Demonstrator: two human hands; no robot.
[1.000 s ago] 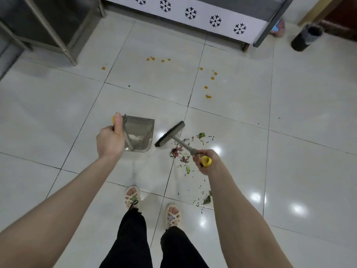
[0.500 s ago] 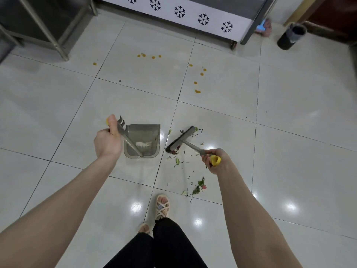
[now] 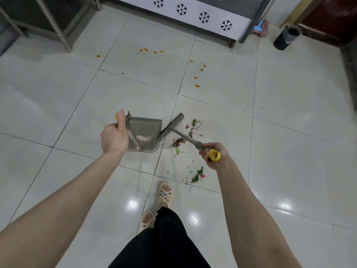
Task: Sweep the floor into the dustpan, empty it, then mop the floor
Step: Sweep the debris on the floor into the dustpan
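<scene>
My left hand [image 3: 114, 135] grips the yellow-tipped handle of a grey dustpan [image 3: 145, 130] that stands on the white tiles with a little pale debris inside. My right hand [image 3: 212, 156] grips the yellow-ended handle of a grey broom [image 3: 185, 138]. The broom's brush head [image 3: 172, 125] lies against the dustpan's right edge. Green and reddish scraps [image 3: 178, 142] are scattered on the floor to the right of the pan. A smaller clump of scraps [image 3: 198, 176] lies near my right wrist.
Orange drops [image 3: 197, 77] dot the tiles farther away. A white cabinet with black snowflake marks [image 3: 193, 15] and a metal rack [image 3: 58, 22] stand at the far side. A black bin [image 3: 286, 38] sits at the far right. My sandalled feet [image 3: 164, 196] are below.
The brush head has swung left up against the dustpan's right edge, leaving scraps behind it. The pan has shifted slightly, and my feet have stepped.
</scene>
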